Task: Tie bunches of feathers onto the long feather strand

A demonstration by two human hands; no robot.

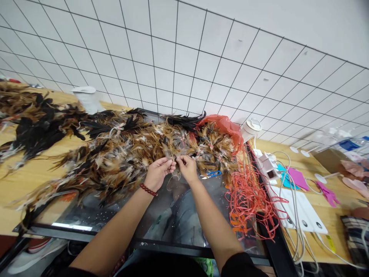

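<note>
My left hand [159, 172], with a red bead bracelet [148, 189] on its wrist, is closed in a pinch at the near edge of a feather pile. Close beside it, my right hand [186, 168] is pinched too. Brownish feathers [172, 147] fan upward from between my fingertips; the fingers hide their lower ends. Around and beyond my hands spreads the pile of brown, black and whitish feathers [121, 154], some tied in bunches. A blue-handled cutter [212, 174] lies right of my right hand. Below my hands is a dark glossy panel [121, 219].
Tangled red strings [248, 196] and a red plastic bag [225, 125] lie to the right. A white lidded cup [251, 129] stands behind. Cables cross a white board [305, 215] at far right. More feathers [37, 127] cover the left. A wire grid [175, 57] backs the table.
</note>
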